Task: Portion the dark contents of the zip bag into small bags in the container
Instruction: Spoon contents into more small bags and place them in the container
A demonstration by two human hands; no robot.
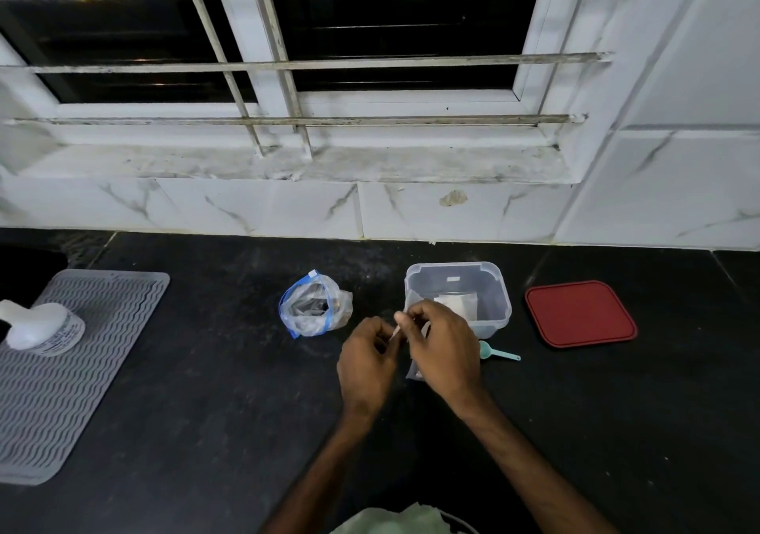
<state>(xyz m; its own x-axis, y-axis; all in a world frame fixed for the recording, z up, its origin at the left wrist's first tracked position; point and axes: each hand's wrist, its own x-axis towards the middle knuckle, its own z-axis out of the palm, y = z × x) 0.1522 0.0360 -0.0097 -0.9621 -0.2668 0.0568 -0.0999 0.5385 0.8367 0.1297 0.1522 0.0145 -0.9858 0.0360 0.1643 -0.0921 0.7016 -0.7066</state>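
Observation:
The zip bag (pixel 314 306), clear with a blue seal strip, stands open on the black counter and shows dark contents inside. To its right is the clear plastic container (pixel 495 286) with small clear bags lying in it. In front of the container, my left hand (pixel 366 363) and my right hand (pixel 444 348) both pinch the top edge of one small clear bag (pixel 413 371), which hangs between them above the counter. A small teal scoop (pixel 497 353) lies on the counter just right of my right hand.
The red lid (pixel 580 313) lies flat to the right of the container. A grey ribbed mat (pixel 61 377) covers the left counter, with a white plastic bottle (pixel 39 328) on it. White tiled wall and barred window rise behind.

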